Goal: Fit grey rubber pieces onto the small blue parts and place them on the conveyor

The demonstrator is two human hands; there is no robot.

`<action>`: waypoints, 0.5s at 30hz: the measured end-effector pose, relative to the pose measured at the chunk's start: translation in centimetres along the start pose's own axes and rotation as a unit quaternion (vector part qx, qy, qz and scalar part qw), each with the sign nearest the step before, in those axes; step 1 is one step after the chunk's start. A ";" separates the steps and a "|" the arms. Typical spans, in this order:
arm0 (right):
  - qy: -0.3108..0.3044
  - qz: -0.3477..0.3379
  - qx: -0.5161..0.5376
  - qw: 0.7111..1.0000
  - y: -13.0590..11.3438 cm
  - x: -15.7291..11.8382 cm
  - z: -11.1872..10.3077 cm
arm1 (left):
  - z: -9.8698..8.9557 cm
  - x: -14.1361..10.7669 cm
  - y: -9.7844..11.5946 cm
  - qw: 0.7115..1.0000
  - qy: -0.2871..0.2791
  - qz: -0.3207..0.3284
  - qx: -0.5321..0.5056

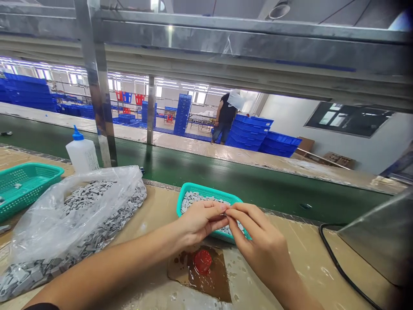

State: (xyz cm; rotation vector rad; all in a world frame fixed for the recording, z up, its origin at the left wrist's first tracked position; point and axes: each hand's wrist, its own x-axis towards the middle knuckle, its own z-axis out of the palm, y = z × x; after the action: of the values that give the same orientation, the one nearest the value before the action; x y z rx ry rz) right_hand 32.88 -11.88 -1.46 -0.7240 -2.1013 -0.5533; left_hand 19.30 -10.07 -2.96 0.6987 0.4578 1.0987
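Note:
My left hand (198, 221) and my right hand (258, 241) meet fingertip to fingertip over a small teal basket (206, 189) filled with several small grey parts (193, 199). The fingers of both hands pinch together at the same spot; what sits between them is too small to make out. A clear plastic bag (74, 215) full of the same grey parts lies to the left of my left forearm. Below my hands a red cap (202, 261) sits in a brown stained patch on the bench.
A second teal basket (24, 183) sits at far left, with a white squeeze bottle with blue nozzle (82, 153) behind the bag. A green conveyor belt (226, 176) runs past the bench. A black cable (338, 267) and grey machine (383, 241) stand right. A person stands by blue crates (254, 133) far off.

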 end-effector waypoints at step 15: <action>-0.080 0.154 0.133 0.976 2.4 -1.3 -3.0 | -2.5 -10.0 4.5 0.838 0.076 0.143 0.521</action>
State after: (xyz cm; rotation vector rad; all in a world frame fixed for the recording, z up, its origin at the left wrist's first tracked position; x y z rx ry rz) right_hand 36.81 -12.34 -0.48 -0.9394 -2.1006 -0.0432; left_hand 10.79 -17.26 -1.56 1.6880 1.1524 1.1415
